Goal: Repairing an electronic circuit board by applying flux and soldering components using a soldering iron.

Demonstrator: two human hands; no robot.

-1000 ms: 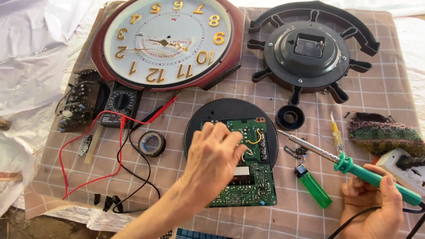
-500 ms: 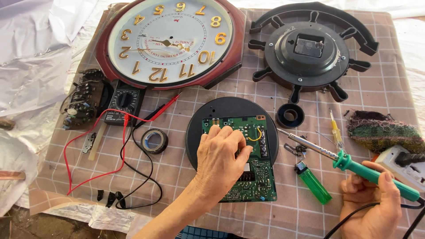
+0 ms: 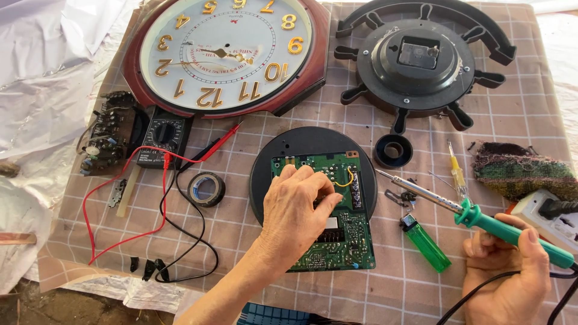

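Observation:
My left hand (image 3: 296, 207) rests on a green circuit board (image 3: 346, 238), fingertips pressed on its upper middle. The board lies on a round black disc (image 3: 301, 141). My right hand (image 3: 506, 271) grips the green handle of a soldering iron (image 3: 475, 213). Its metal tip points up and left and ends just right of the board, apart from it. A black cable runs from the iron past my right wrist.
A large wall clock (image 3: 226, 51) and a black clock back (image 3: 421, 60) lie at the far side. A multimeter (image 3: 164, 139) with red and black leads, tape roll (image 3: 206, 188), green lighter (image 3: 426, 242), yellow screwdriver (image 3: 456, 168), cloth (image 3: 521, 168) and power strip (image 3: 551, 216) surround the board.
My left hand has shifted slightly on the board. The soldering iron has stayed at the right, its tip still off the board.

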